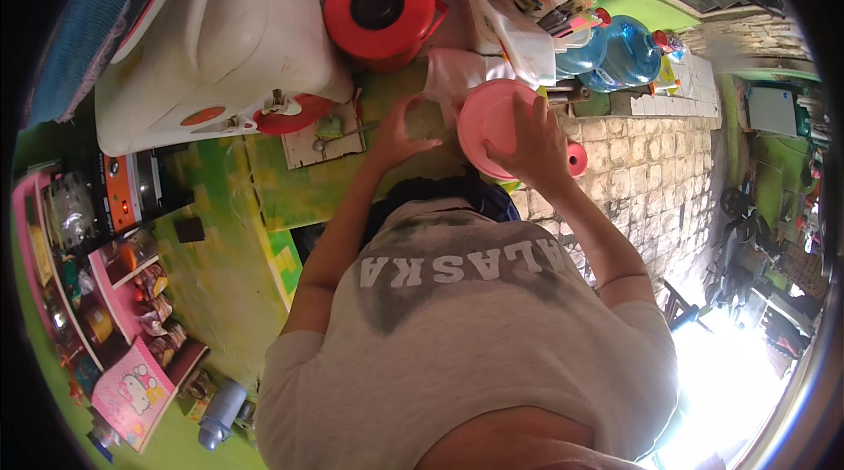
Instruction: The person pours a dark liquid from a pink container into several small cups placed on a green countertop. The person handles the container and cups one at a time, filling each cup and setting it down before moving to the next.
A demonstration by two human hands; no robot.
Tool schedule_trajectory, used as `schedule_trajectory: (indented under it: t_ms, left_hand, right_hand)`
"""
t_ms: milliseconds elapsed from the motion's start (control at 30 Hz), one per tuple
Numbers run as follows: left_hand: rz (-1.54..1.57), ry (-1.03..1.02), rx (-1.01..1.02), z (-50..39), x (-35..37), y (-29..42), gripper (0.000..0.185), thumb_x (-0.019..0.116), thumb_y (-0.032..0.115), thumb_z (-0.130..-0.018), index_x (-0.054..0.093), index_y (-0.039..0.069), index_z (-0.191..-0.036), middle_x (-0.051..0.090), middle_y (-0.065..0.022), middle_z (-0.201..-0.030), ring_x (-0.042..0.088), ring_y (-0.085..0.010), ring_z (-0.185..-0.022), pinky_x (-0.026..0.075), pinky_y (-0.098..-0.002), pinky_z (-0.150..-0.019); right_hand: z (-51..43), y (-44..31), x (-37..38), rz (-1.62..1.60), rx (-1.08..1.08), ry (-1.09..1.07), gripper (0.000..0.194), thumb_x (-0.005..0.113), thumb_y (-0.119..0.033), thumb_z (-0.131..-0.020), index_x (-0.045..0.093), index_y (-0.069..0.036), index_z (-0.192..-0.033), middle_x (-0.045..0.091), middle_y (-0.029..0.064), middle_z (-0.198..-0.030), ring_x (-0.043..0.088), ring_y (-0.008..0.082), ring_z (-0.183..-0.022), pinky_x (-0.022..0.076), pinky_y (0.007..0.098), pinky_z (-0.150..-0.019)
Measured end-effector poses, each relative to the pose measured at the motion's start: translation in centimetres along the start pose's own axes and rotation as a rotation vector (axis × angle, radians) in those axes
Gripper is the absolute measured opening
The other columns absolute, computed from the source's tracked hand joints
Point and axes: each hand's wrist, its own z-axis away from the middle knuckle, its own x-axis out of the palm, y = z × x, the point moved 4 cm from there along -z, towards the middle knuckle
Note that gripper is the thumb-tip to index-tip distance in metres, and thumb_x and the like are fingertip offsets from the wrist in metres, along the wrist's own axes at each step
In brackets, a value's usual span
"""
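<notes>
My left hand [393, 143] curls around a clear cup [425, 119], seen from above. Close beside it, my right hand [537, 147] grips a round pink plastic lid or bowl [484, 120], fingers spread over its face and thumb lower down. The pink piece is tilted; I cannot tell whether it touches the cup. Just behind both lies white, semi-sheer plastic or cloth [455, 71]. A spoon [320, 144] and a small green item rest on a worn board [336, 152] left of my left hand.
A big white cooler [217, 61] with a spigot stands at the left. Behind my hands is a red jug [379, 35] with a black-centred lid. A plastic bin [491, 15] of packets and blue water bottles [626, 51] stand to the right. Shelves [112, 292] line the far left.
</notes>
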Motion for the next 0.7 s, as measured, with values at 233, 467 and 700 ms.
schedule_trajectory:
  t_ms: [233, 467, 700]
  left_hand:
    - [0.015, 0.048, 0.081, -0.5, 0.1, 0.1, 0.090, 0.089, 0.023, -0.057, 0.041, 0.002, -0.131, 0.055, -0.0171, -0.125, 0.054, -0.0305, -0.118, 0.043, -0.0392, -0.099]
    - [-0.001, 0.067, 0.073, -0.4, -0.2, 0.7, 0.086, 0.088, 0.023, -0.058, 0.043, 0.003, -0.129, 0.055, -0.0166, -0.124, 0.054, -0.0313, -0.117, 0.043, -0.0397, -0.099]
    - [0.019, 0.100, 0.133, -0.5, -0.2, 0.9, 0.083, 0.087, 0.023, -0.059, 0.044, 0.003, -0.128, 0.055, -0.0173, -0.123, 0.054, -0.0330, -0.115, 0.043, -0.0406, -0.097]
  right_hand:
    - [-0.8, 0.0, -1.2, -0.054, 0.033, -0.082, 0.084, 0.076, -0.049, -0.064, 0.042, -0.002, -0.124, 0.042, 0.0224, -0.113, 0.059, 0.0393, -0.091, 0.0527, 0.0476, -0.069]
    - [-1.2, 0.2, -1.4, -0.067, 0.067, -0.147, 0.087, 0.079, -0.049, -0.059, 0.040, -0.004, -0.124, 0.041, 0.0249, -0.124, 0.060, 0.0404, -0.093, 0.0533, 0.0473, -0.072]
    - [-1.2, 0.1, -1.4, -0.054, 0.070, -0.137, 0.088, 0.082, -0.047, -0.057, 0.041, -0.003, -0.122, 0.044, 0.0202, -0.112, 0.061, 0.0390, -0.089, 0.0526, 0.0480, -0.066]
